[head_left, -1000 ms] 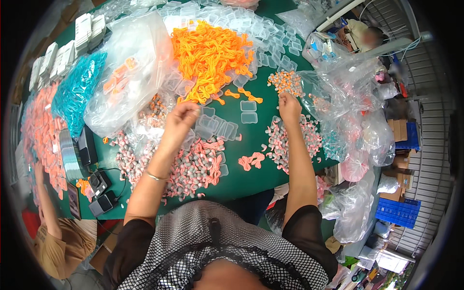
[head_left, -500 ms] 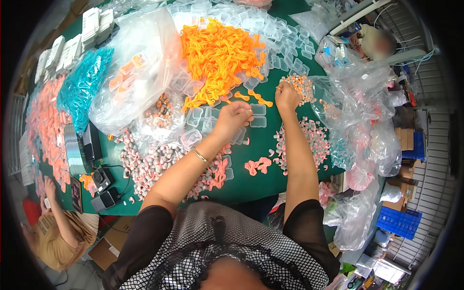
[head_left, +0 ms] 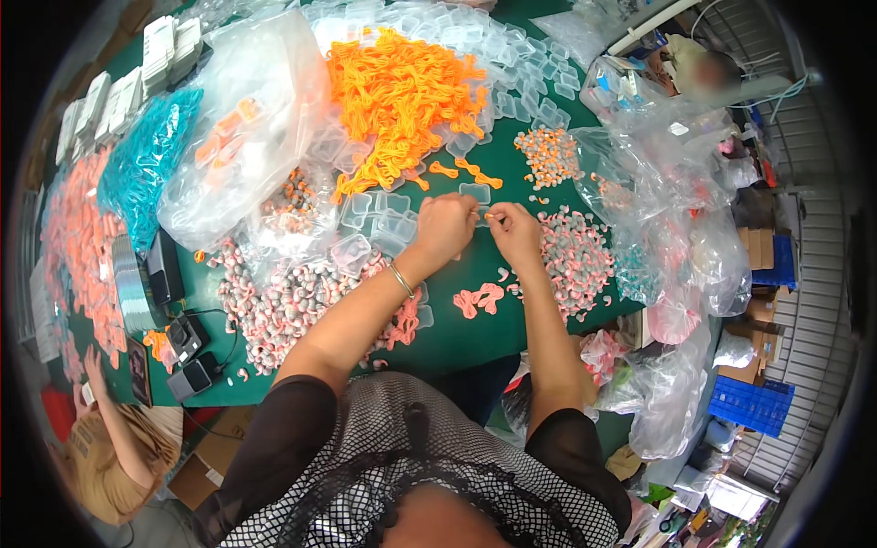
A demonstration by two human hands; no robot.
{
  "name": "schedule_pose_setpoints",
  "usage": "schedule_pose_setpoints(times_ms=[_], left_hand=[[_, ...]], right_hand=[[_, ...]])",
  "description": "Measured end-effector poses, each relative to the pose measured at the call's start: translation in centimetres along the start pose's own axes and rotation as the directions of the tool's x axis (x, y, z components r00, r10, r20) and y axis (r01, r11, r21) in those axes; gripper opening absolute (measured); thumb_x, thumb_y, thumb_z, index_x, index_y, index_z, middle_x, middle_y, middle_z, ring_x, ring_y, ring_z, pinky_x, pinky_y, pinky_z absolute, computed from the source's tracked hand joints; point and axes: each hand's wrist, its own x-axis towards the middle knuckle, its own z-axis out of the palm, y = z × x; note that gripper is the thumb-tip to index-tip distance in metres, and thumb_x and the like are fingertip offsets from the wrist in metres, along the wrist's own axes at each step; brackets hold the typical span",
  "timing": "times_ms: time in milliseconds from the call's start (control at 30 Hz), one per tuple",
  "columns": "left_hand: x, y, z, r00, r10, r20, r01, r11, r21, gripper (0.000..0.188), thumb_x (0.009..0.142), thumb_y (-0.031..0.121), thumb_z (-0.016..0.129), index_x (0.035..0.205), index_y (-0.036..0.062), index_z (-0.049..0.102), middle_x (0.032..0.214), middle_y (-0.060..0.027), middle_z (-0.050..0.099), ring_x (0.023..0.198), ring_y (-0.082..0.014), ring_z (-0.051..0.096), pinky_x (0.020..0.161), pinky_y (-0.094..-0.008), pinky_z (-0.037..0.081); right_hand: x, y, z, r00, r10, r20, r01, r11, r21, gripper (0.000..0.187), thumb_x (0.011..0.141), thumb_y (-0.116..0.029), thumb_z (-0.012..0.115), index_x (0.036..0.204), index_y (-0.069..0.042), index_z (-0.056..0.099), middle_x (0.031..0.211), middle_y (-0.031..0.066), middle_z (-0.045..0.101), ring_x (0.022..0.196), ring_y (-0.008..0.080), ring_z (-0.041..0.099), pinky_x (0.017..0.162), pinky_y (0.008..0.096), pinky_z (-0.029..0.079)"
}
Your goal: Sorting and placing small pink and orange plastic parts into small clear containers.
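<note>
The right grip (head_left: 517, 237) pinches a small orange piece (head_left: 490, 216); just beside it, the left grip (head_left: 446, 226) is curled, contents unclear. Seemingly fine two-handed handling, next calling for fingertip precision.

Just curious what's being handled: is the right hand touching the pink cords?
Apart. The head view shows bare green table between the right hand and the pink cords.

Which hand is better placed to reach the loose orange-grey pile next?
Probably the right hand: it is nearer the loose orange-grey pile, while the left hand is farther left.
</note>
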Motion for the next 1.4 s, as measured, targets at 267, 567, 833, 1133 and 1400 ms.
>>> schedule_pose_setpoints(times_ms=[267, 567, 833, 1133, 1400], left_hand=[[-0.2, -0.6, 1.7, 0.998, 0.061, 0.017, -0.063, 0.937, 0.344, 0.007, 0.074, 0.016, 0.067, 0.079, 0.0120, 0.067, 0.082, -0.0059, 0.062, 0.084, -0.0255, 0.059, 0.072, -0.0406, 0.042], [0.1, 0.7, 0.1, 0.988, 0.054, 0.144, -0.107, 0.914, 0.391, 0.026, 0.069, 0.021, 0.074, 0.093, 0.0127, 0.066, 0.087, -0.0050, 0.059, 0.088, -0.0244, 0.058, 0.073, -0.0405, 0.041], [-0.1, -0.3, 0.4, 0.986, 0.057, 0.159, -0.114, 0.916, 0.384, 0.044, 0.065, 0.023, 0.079, 0.105, 0.0141, 0.061, 0.092, -0.0040, 0.058, 0.092, -0.0240, 0.058, 0.075, -0.0405, 0.041], [0.4, -0.8, 0.3, 0.982, -0.026, 0.188, -0.045, 0.929, 0.368, 0.044, 0.063, 0.023, 0.081, 0.102, 0.0143, 0.062, 0.094, -0.0027, 0.061, 0.094, -0.0228, 0.059, 0.076, -0.0401, 0.042], [0.7, -0.2, 0.1, 0.977, -0.053, 0.206, -0.025, 0.933, 0.358, 0.045, 0.064, 0.021, 0.081, 0.104, 0.0151, 0.062, 0.093, -0.0022, 0.062, 0.093, -0.0229, 0.060, 0.076, -0.0406, 0.041]], right_hand=[[-0.3, 0.5, 1.6, 0.987, -0.156, -0.030, 0.146, 0.965, -0.218, 0.013, 0.073, -0.012, 0.071, 0.085, -0.014, 0.066, 0.075, 0.0015, 0.062, 0.073, 0.0233, 0.061, 0.065, 0.0420, 0.041], [2.6, 2.0, 0.4, 0.995, -0.095, -0.020, 0.089, 0.974, -0.209, 0.019, 0.075, -0.013, 0.069, 0.093, -0.014, 0.067, 0.091, 0.0044, 0.061, 0.088, 0.0266, 0.059, 0.073, 0.0436, 0.043], [5.6, 3.0, 1.1, 0.988, -0.153, 0.029, 0.151, 0.896, -0.418, 0.021, 0.075, -0.009, 0.068, 0.095, -0.013, 0.067, 0.091, 0.0067, 0.062, 0.087, 0.0258, 0.061, 0.077, 0.0409, 0.047], [1.6, 1.8, -1.1, 0.985, -0.172, 0.029, 0.171, 0.985, 0.033, 0.019, 0.075, -0.005, 0.070, 0.092, -0.008, 0.063, 0.085, 0.0059, 0.063, 0.077, 0.0265, 0.061, 0.066, 0.0362, 0.047], [1.4, 1.4, -0.3, 0.933, -0.357, 0.040, 0.358, 0.921, -0.155, 0.020, 0.072, -0.003, 0.069, 0.091, -0.009, 0.065, 0.088, 0.0048, 0.061, 0.087, 0.0269, 0.058, 0.073, 0.0389, 0.045]])
